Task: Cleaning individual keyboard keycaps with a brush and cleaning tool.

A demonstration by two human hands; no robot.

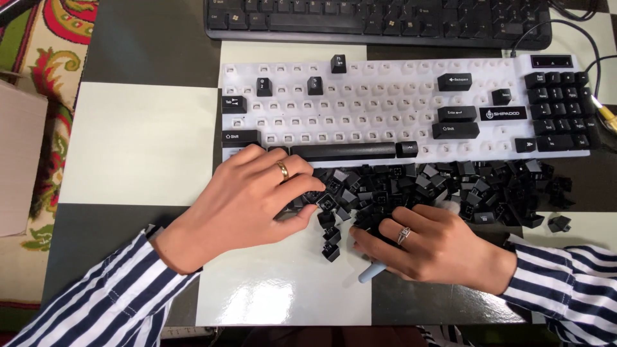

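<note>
At the left of the desk (pixel 138 144), the left hand (pixel 247 199) lies on the left end of the keycap pile (pixel 443 189), its fingers bent over a few loose caps, with one cap (pixel 326 204) pressed at the fingertips. I cannot tell if it truly grasps that cap or only pushes it. The right hand (pixel 430 247) rests at the front of the pile; its grip is clenched around a pale blue tool (pixel 373 273), of which only the end shows.

The pile lies along the front edge of the white keyboard (pixel 385 106), near the front edge of the desk. A sweeping move of either hand could push caps over that edge, I think, and the single cap (pixel 559 223) at the right lies apart already.

Count: two keyboards, the white one and a black one (pixel 379 19) behind it; two hands; one tool. The loose caps are too many to count exactly.
</note>
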